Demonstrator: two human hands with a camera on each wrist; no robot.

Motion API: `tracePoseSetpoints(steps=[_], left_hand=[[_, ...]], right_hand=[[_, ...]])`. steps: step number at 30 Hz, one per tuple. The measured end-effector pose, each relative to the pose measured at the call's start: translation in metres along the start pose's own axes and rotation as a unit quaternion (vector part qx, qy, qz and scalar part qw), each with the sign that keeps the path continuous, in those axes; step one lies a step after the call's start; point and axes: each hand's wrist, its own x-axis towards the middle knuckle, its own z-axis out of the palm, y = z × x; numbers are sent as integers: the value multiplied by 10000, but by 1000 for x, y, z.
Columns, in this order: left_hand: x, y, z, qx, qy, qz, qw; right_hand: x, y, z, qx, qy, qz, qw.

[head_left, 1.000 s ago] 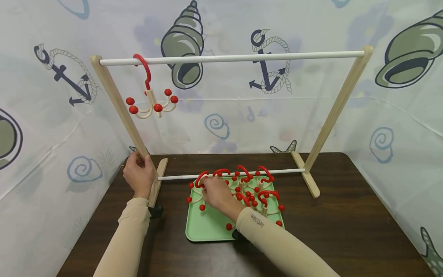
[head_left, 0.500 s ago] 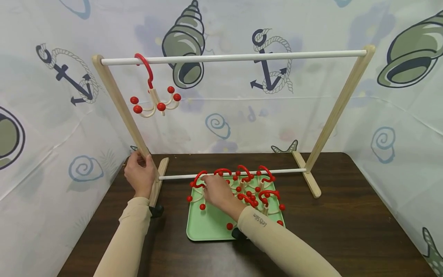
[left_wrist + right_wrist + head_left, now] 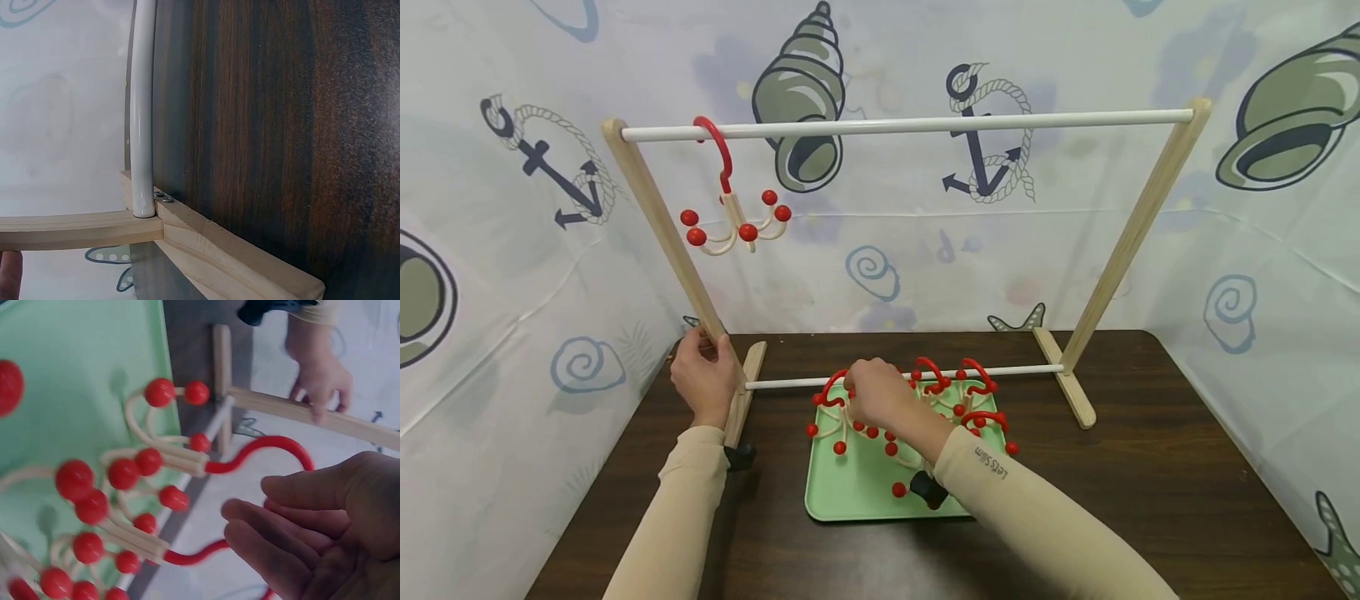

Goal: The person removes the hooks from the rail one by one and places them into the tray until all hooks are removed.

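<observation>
My left hand (image 3: 703,379) grips the lower part of the wooden left post (image 3: 664,229) of a rack. My right hand (image 3: 887,396) hovers over the back of a green tray (image 3: 842,487). Several hook-topped wooden hangers with red balls lie there. In the right wrist view, its fingers (image 3: 269,540) are loosely bent, with a gap to the thumb. A red hook (image 3: 275,444) passes behind the thumb, and another red hook (image 3: 194,555) runs behind the fingers. One more hanger (image 3: 732,215) hangs from the left part of the white top rod (image 3: 865,127).
The right post (image 3: 1135,233) stands on a wooden foot (image 3: 1063,379). A white lower rod (image 3: 790,383) crosses behind the tray. Brown tabletop (image 3: 1165,467) lies around the tray, with a patterned cloth backdrop (image 3: 925,283) behind it.
My right hand has lifted slightly and shifted right from beside the back-left hook, now covering the second hook. Its wrist has moved right too. The left hand stays on the post.
</observation>
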Motion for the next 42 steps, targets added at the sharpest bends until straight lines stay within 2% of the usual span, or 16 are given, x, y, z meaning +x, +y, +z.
tracePoseSetpoints(steps=[5,9,12,15,19,23,28,31,33,37,42], left_hand=[[1,-1,0,21,9,-6,10000],[1,-1,-1,51,-28,-29,10000],[1,-1,-1,37,-43,-27,10000],[0,-1,-1,20,-59,-24,10000],[-1,-3,-1,30,-39,-70,10000],[0,-3,0,48,-35,-67,10000],[0,-3,0,82,-31,-51,9999],[0,-2,-2,82,-10,-60,9999],[0,-1,-2,62,-23,-58,10000],[-1,-1,-1,55,-51,-32,10000],[0,-2,-1,67,-10,-12,10000]], right_hand=[[-6,-6,-27,-149,16,-145,9998],[-7,-17,-51,-94,243,-250,9993],[-6,-26,-68,13,579,-366,9976],[-2,-35,-83,43,1138,-557,9919],[6,-45,-100,113,1942,-906,9767],[17,-54,-112,431,2540,-1281,9577],[34,-68,-123,819,3093,-1837,9294],[43,-80,-127,804,3211,-2035,9214],[48,-88,-129,740,3120,-2037,9250],[58,-103,-132,716,2668,-1757,9449],[72,-117,-134,767,2242,-1439,9608]])
